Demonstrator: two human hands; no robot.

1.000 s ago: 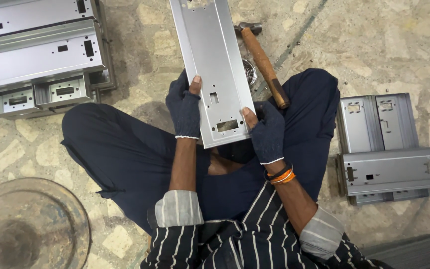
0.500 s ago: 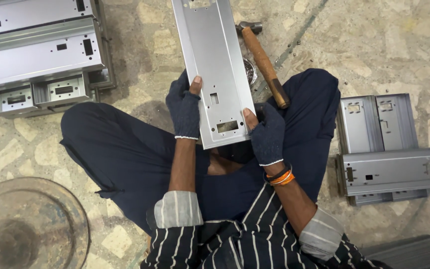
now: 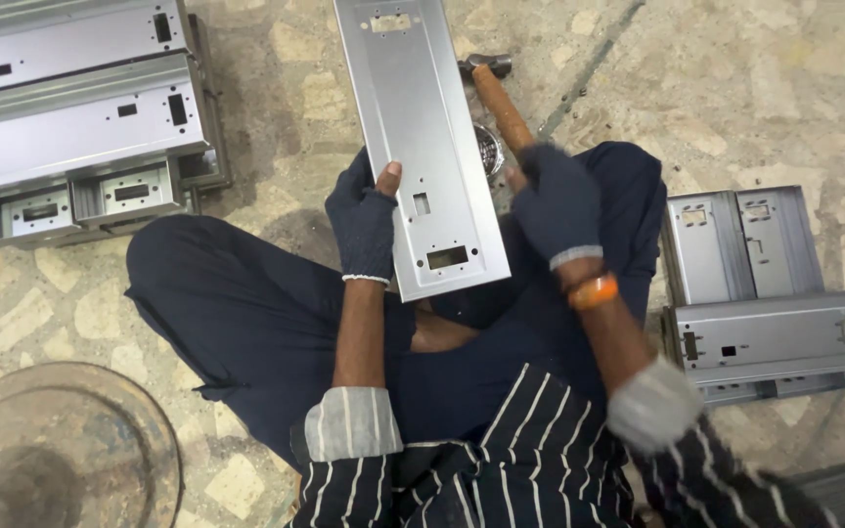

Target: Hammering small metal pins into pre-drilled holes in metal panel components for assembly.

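Head view, looking down at seated person, legs crossed, dark navy trousers, striped shirt w/ rolled grey cuffs. Item 1: sheet-metal panel [image 3: 422, 147], long flat rectangle, matt grey, folded edges, small square and oblong cut-outs nr its lower end, punched slot at top; lies across lap, far end out over floor. Left hand [image 3: 366, 223], dark knit fingerless glove, closed on panel's left edge, bare thumb tip on the face, fingers under. Right hand [image 3: 557, 200], same knit glove w/ pale cuff band, orange bangle [image 3: 594, 291] at wrist, blurred; curled round lower end of hammer [image 3: 499, 98] handle, just right of panel's edge; whether it touches panel, cannot tell. Hammer: round wooden handle, brown, dark metal head at far end, lying diagonally up-left from right hand. Small round metal piece [image 3: 486, 149] betw. handle and panel, partly hidden. Left of left hand, well apart: stack of grey metal channels [image 3: 70, 127], boxy, slotted. Right of right hand, nr knee: more grey panels [image 3: 765, 293], folded, stacked. Below left elbow: rusty round disc [image 3: 61, 450], blurred. Floor [image 3: 755, 88]: rough stone mosaic, beige.
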